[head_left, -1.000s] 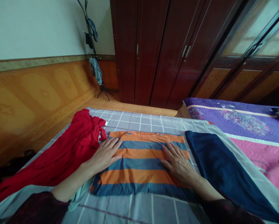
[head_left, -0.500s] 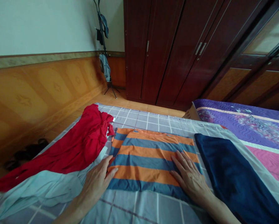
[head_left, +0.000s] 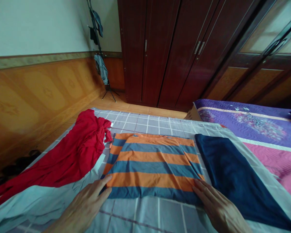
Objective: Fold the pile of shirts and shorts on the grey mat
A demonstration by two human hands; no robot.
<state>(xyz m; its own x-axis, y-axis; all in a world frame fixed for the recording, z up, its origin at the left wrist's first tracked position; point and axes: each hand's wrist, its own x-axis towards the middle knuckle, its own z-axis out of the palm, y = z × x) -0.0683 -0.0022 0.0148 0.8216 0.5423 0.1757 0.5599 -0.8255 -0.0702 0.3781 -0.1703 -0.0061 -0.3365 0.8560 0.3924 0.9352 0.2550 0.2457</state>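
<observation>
Rucking threatens the striped T-shirt (head_left: 152, 168) flat on the checked bedsheet (head_left: 140, 123) — left hand (head_left: 83, 207) and right hand (head_left: 218, 207) lie open and empty at its near hem, and uneven pressure could skew it.

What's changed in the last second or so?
The left hand and right hand have slid back toward the person, from the middle of the striped shirt to its near edge. Nothing was picked up. The red cloth and navy cloth lie as they were.
</observation>
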